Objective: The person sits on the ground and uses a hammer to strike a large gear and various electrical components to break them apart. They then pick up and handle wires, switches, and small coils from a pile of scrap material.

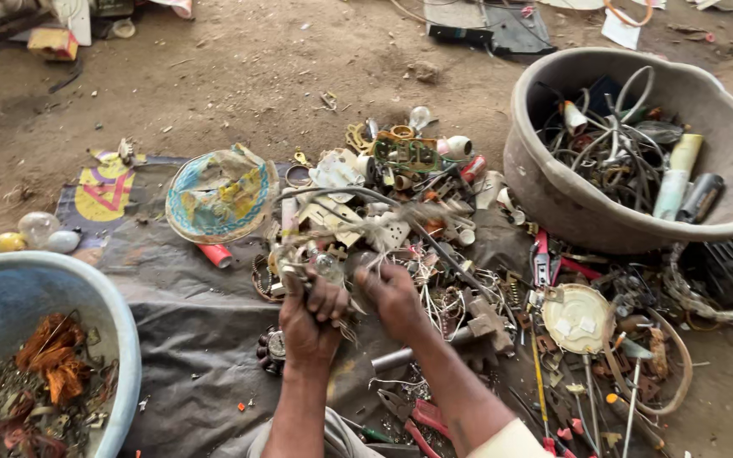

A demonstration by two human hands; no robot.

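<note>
A person sits on dusty ground, seen from above, both hands working over a heap of electrical scrap (434, 229) spread on a dark cloth (188, 331). The left hand (311, 318) is closed in a fist, its fingers (326, 298) pressed together around a tangle of wires and small metal parts (316, 263) at the near edge of the heap. The right hand (396, 297) sits just beside it, fingers curled in and pinching thin pale wires that lead into the same tangle; exactly which strand they grip is blurred.

To the left, a blue tub (120, 339) holds copper wire and dark bits of metal. At upper right, a grey basin (553, 195) holds cables and tubes. A crumpled round plate (218, 195) with coloured paper lies beyond the hands. A round white disc (577, 318) lies to the right among the scrap. Red-handled pliers (422, 420) lie on the cloth near the right forearm.
</note>
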